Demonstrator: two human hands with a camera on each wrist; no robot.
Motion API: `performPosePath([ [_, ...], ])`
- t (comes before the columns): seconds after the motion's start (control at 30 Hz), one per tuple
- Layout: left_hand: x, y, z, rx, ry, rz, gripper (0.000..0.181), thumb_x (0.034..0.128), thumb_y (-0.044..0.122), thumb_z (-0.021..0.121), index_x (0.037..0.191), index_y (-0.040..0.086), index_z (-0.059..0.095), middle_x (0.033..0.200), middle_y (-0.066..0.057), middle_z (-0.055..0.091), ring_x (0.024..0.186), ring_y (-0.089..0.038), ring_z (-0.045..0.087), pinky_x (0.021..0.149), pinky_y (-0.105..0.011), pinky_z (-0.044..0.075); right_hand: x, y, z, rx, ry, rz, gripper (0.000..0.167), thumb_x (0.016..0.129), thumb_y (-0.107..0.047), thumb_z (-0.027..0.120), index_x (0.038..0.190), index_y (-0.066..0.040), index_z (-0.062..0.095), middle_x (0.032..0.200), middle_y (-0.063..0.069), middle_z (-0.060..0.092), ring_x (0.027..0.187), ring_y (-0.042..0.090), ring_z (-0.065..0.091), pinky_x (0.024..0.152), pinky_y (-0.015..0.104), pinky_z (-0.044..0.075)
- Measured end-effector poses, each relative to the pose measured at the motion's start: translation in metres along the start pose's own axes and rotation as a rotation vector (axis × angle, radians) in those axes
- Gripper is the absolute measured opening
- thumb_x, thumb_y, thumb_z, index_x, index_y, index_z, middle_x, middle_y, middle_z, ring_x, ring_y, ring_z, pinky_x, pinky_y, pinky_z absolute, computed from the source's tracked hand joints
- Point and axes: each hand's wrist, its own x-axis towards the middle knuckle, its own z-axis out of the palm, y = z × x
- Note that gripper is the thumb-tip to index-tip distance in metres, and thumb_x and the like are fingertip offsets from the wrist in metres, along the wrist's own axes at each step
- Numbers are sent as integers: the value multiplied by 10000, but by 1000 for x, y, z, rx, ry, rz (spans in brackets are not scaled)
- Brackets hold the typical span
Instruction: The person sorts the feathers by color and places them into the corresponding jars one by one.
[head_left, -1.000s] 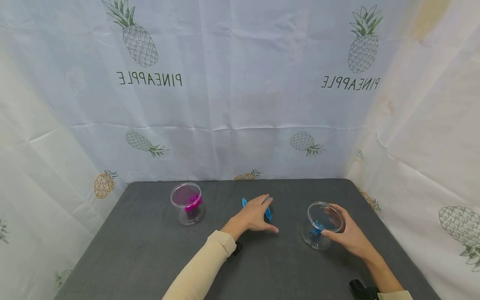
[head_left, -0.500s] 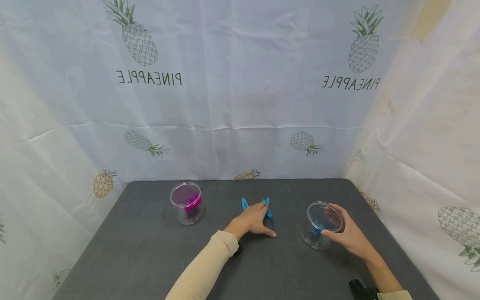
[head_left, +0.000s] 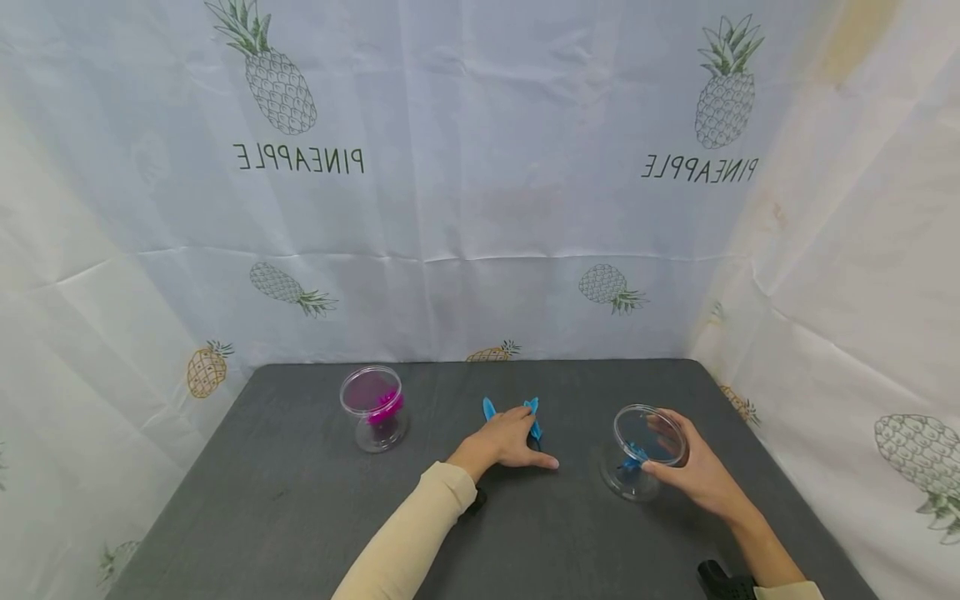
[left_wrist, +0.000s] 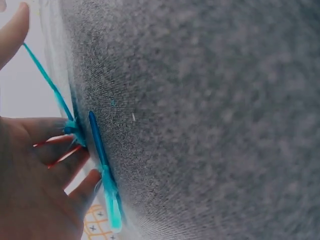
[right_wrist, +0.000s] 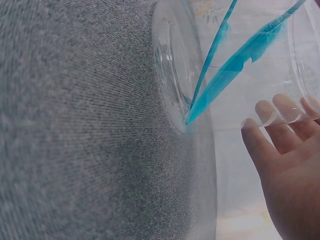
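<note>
Over two blue feathers on the table, my left hand (head_left: 504, 440) reaches with its fingers extended and thumb held apart. One blue feather (head_left: 489, 407) pokes out left of the fingers, another blue feather (head_left: 536, 429) on their right. In the left wrist view, one slants up beside the thumb and the other lies along the fingertips (left_wrist: 94, 177); neither is pinched. My right hand (head_left: 697, 467) holds a clear jar (head_left: 624, 485) near its rim, fingers behind and thumb in front. Blue feathers (right_wrist: 235, 65) lean inside that jar, which stands upright on the table.
A second clear jar (head_left: 371, 379) with bright pink feathers (head_left: 386, 407) inside stands at the back left of the dark grey table (head_left: 277, 517). White cloth (head_left: 465, 308) printed with pineapples hangs behind and along both sides.
My left hand has settled slightly lower over the feathers, uncovering more of their blue tips; its thumb drew in, then stretched out again. My right hand and both jars stay in place.
</note>
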Motion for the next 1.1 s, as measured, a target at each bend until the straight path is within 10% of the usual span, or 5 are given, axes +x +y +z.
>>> performPosePath([
  [0.57,-2,13,-9,-72,222,164,531,962,621,570,1182,166,732,1094,42,715,921,-117,666,751,-274,537,0,-1,0,14,0,-6,854,898,52,726,1537,85,162,1481,346,325,1327,-115,383,1043,66,355],
  [1.1,-3,19,-21,103,760,439,201,984,303,682,839,168,716,672,83,646,510,-1,516,472,-121,335,1,-1,1,10,0,-5,857,900,51,726,1550,44,168,1488,340,326,1331,-106,385,1049,69,351],
])
